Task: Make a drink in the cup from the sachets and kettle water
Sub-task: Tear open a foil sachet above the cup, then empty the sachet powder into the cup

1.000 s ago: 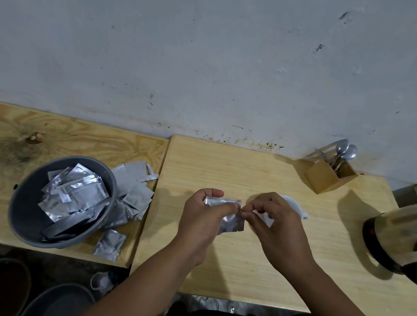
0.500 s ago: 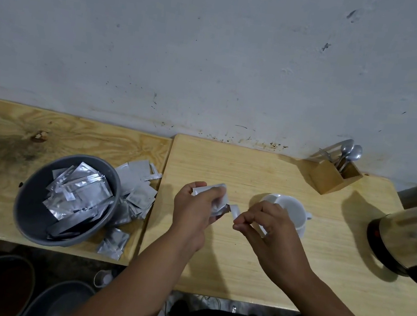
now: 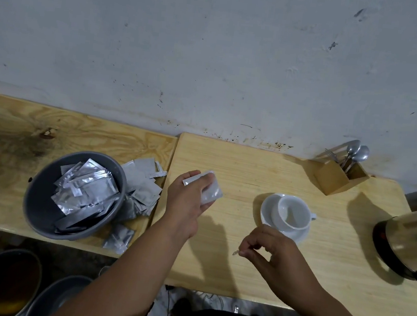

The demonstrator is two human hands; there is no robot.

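the left hand [image 3: 187,200] holds a silver foil sachet [image 3: 211,191] in its grip above the pale wooden surface [image 3: 248,168]. the right hand [image 3: 273,255] pinches a tiny torn foil strip [image 3: 235,252], near an empty white ceramic cup [image 3: 294,213] on its white saucer [image 3: 266,209].

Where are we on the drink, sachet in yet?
Not yet. Done: the sachet looks torn open; the right hand pinches a small scrap. In hand: the left hand holds the sachet away from the cup, which looks empty on its saucer. Left: tip the contents in, add water from the kettle, stir.
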